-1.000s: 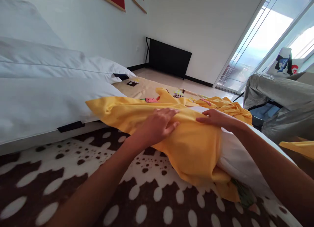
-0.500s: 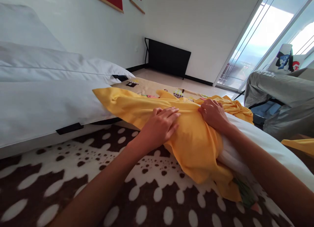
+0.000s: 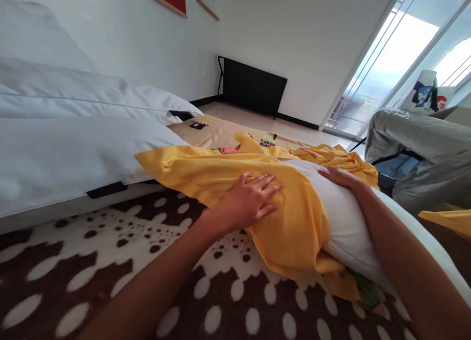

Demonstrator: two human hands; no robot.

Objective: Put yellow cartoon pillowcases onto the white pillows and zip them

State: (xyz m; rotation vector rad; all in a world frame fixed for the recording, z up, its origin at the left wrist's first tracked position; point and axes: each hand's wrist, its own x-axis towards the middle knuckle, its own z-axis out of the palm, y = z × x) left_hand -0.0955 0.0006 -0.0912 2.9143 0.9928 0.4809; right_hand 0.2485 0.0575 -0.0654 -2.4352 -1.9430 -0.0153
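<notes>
A yellow pillowcase (image 3: 294,222) covers the left part of a white pillow (image 3: 346,217), which lies on a brown and white patterned blanket (image 3: 221,300). My left hand (image 3: 253,197) rests flat on the yellow fabric, its fingers spread. Farther right, my right hand (image 3: 340,177) lies with its fingers stretched out on the bare white pillow, just beyond the pillowcase's opening edge. One pointed corner of the pillowcase reaches left towards the white pillows. The underside of the pillow is hidden.
White pillows (image 3: 66,158) are stacked along the left. A beige printed cloth (image 3: 221,129) and bunched yellow fabric (image 3: 338,161) lie behind. A black panel (image 3: 253,87) leans by the far wall. At the right stand a grey covered piece of furniture (image 3: 412,139) and a glass door (image 3: 390,50).
My right hand has let go of the pillowcase edge and moved right onto the white pillow, more of which now shows. My left hand has flattened and shifted slightly right.
</notes>
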